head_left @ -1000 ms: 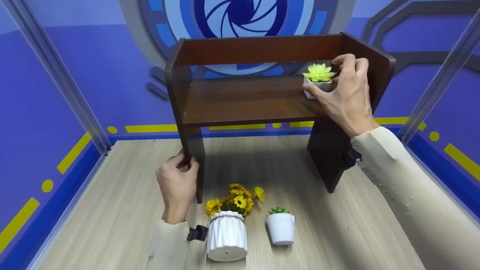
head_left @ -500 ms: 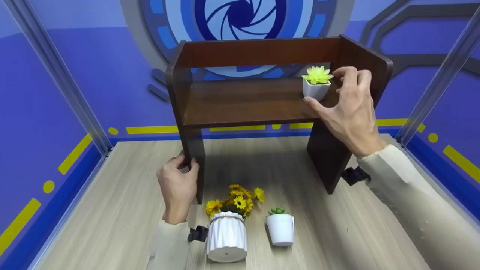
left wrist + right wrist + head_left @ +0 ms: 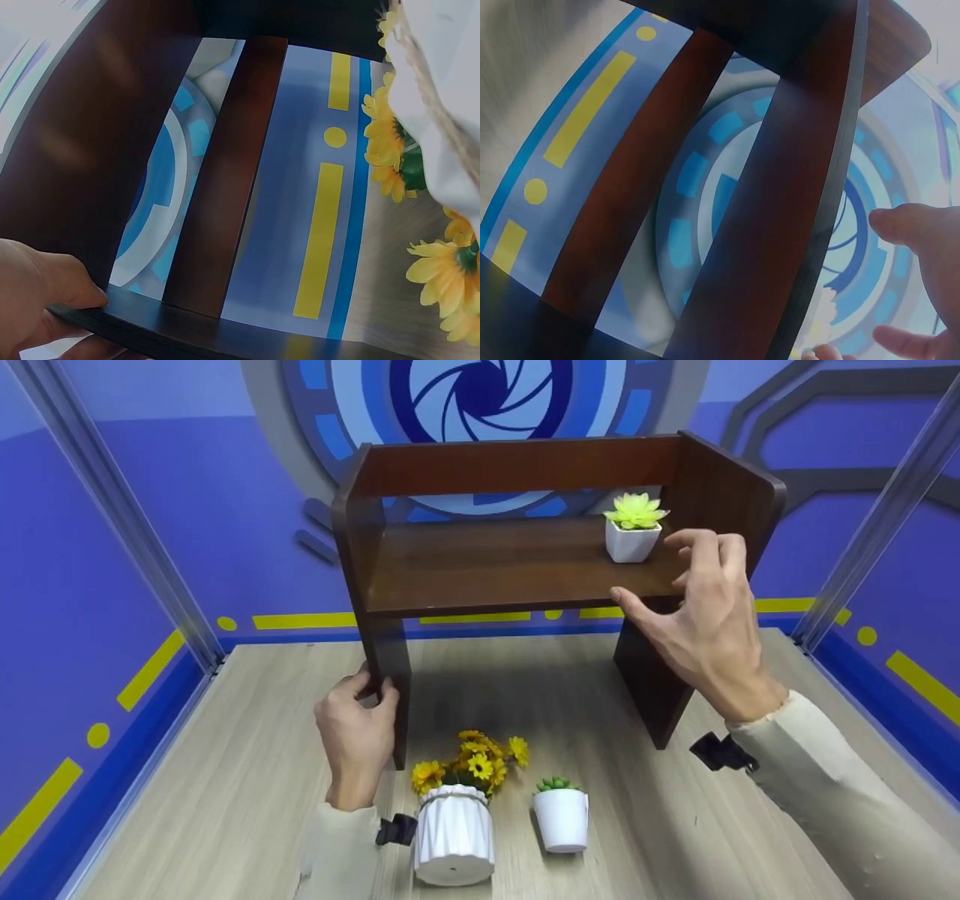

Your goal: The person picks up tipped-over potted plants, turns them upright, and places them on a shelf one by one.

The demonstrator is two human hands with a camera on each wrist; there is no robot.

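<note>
A light green succulent in a square white pot (image 3: pixel 632 540) stands upright on the right part of the dark brown wooden shelf (image 3: pixel 480 566). My right hand (image 3: pixel 705 615) is in front of it, apart from the pot, thumb and fingers spread and holding nothing. In the right wrist view that hand's thumb (image 3: pixel 900 225) is near the board's edge. My left hand (image 3: pixel 356 731) grips the front edge of the shelf's left side panel; in the left wrist view the thumb (image 3: pixel 56 281) lies on that panel.
On the wooden table (image 3: pixel 225 810), a white fluted pot (image 3: pixel 454 836) with yellow flowers (image 3: pixel 480 761) stands in front of the shelf. Right of it is a small white pot (image 3: pixel 562 819) with a green succulent. Blue patterned walls (image 3: pixel 187 510) stand around.
My right hand has let go of the square white pot and drawn back, down and toward me. The pot stays on the shelf. My left hand keeps its grip on the side panel.
</note>
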